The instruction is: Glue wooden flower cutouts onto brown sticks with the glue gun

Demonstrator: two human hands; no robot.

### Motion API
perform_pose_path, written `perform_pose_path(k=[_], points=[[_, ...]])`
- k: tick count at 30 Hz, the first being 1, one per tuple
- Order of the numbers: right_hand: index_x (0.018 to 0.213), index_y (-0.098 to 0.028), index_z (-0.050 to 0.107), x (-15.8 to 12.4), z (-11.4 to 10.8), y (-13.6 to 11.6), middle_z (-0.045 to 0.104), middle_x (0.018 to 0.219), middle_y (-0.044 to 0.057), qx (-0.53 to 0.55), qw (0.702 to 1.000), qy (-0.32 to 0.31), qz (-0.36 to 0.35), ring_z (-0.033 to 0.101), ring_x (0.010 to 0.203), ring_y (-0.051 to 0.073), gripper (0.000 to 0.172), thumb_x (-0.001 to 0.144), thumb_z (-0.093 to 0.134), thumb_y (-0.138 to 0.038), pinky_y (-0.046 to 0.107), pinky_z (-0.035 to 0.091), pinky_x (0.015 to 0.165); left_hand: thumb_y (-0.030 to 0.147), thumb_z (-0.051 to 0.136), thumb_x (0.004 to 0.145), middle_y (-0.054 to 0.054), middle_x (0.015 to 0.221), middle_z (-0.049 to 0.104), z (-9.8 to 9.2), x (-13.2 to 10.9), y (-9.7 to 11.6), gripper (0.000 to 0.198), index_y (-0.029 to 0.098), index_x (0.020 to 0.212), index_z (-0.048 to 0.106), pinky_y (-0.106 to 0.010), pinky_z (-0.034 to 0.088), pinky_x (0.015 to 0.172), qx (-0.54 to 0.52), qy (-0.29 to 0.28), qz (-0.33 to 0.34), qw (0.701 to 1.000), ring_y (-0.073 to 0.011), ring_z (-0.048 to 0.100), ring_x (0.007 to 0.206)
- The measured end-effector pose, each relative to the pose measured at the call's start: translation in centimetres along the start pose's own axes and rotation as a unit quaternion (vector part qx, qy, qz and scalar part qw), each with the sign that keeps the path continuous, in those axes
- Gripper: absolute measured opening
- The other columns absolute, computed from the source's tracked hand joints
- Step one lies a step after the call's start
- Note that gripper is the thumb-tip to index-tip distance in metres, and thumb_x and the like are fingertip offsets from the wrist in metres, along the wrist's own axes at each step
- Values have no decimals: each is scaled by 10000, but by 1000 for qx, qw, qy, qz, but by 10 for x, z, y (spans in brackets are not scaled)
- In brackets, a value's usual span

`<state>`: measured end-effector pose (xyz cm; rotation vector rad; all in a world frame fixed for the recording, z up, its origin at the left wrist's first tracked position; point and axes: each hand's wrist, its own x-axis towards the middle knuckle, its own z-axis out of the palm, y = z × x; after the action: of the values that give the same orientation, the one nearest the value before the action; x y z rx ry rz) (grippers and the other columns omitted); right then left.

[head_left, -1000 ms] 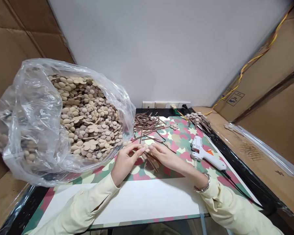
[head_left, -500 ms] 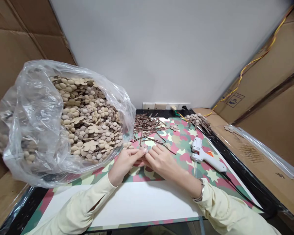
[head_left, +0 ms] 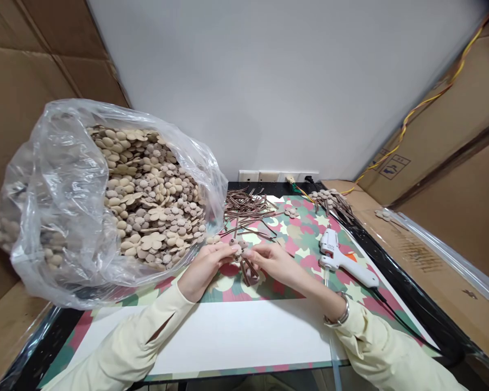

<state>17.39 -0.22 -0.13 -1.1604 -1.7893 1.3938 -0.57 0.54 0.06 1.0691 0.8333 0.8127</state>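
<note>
Print (head_left: 394, 166) on the right box (head_left: 432, 144) is too small to read. Left hand (head_left: 204, 269) and right hand (head_left: 279, 264) pinch pale, puffy flowers (head_left: 239, 247) with brown strips (head_left: 249, 273).

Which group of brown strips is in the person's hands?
The small bundle fanning toward the wearer below the flower pieces pinched between left hand and right hand; the big heap and corner cluster lie beyond.

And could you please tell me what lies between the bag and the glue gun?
In the head view, the left hand and right hand are between them, holding flowers and brown strips over the patterned mat; more strips lie farther back.
</note>
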Motion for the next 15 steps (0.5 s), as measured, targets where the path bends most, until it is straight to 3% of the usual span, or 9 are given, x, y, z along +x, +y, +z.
perform_pose_path(k=[3,10,15], points=[[579,-170,497,0,9,-2,483,492,-15,36,999,-1,3,456,453,104,480,859,393,-546,218,325,447,361,558,812,-59,857,681,-1,1,-3,272,132,845,701,-255,451,753,30,-2,11,999,-171,595,842],[596,-148,522,1,8,-1,462,495,-22,9,1000,18,13,416,442,84,536,839,365,-599,202,311,432,384,539,812,-20,808,679,-3,1,-2,297,149,892,703,-241,430,741,221,70,87,969,-170,575,800],[580,-151,514,2,9,6,469,497,-24,-122,990,74,-25,395,454,80,522,844,383,-582,201,282,442,358,533,812,-20,779,683,-3,1,-4,270,151,832,706,-227,431,692,264,63,105,957,-165,584,752]])
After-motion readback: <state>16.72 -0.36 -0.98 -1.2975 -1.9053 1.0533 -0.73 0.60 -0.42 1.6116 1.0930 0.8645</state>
